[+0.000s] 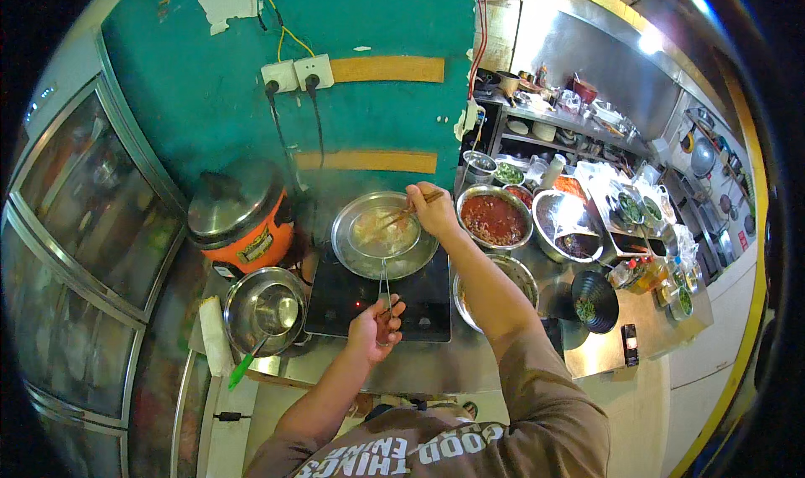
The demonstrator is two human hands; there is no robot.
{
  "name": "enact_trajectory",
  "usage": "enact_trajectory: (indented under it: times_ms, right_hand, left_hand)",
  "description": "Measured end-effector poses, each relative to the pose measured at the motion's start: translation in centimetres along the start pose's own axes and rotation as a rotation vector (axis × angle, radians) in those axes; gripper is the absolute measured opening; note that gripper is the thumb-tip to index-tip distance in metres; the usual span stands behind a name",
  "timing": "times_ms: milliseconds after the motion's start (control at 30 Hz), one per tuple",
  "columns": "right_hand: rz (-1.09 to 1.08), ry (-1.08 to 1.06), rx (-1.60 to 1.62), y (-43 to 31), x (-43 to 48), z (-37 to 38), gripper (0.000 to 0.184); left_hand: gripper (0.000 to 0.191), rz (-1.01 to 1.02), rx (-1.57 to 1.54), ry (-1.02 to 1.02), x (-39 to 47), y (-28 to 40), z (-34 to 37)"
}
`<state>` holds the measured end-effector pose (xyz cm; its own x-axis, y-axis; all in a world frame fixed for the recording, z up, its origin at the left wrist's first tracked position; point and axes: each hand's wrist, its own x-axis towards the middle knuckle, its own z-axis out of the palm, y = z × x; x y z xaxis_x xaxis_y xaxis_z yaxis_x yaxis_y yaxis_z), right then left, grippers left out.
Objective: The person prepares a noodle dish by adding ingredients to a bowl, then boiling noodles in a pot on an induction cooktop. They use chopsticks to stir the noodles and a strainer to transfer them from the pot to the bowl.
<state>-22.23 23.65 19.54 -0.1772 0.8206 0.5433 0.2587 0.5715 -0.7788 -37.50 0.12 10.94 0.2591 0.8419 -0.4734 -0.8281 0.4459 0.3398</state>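
On a black induction cooktop (pixel 405 317) stands a metal pot (pixel 343 251) of steaming liquid. A round wire strainer (pixel 385 255) rests in the pot with pale food (pixel 383 229) inside it. My left hand (pixel 375 330) grips the strainer's metal handle, in front of the pot. Over the pot's right rim, my right hand (pixel 433 211) holds wooden chopsticks (pixel 399 216), their tips down in the food in the strainer. Steam blurs what the food is.
An orange rice cooker (pixel 251 242) stands at left, behind a steel bowl (pixel 236 317) with a green-handled ladle (pixel 242 368). To the right are a basin of red sauce (pixel 494 220), a lidded steel pot (pixel 563 211) and a black bowl with chopped greens (pixel 597 302). Plugged sockets (pixel 295 74) are on the wall.
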Motion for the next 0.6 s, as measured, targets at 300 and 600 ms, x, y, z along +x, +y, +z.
enact_trajectory:
  times_ms: [300, 600]
  right_hand:
    - [0.061, -0.077, -0.132, 0.3, -0.1, 0.3, 0.05]
    - [0.095, -0.036, -0.143, 0.4, 0.9, -0.1, 0.051]
  left_hand:
    - [0.033, -0.002, -0.043, -0.04, 0.0, -0.5, 0.3]
    - [0.038, 0.041, -0.036, -0.034, 0.1, -1.3, 0.3]
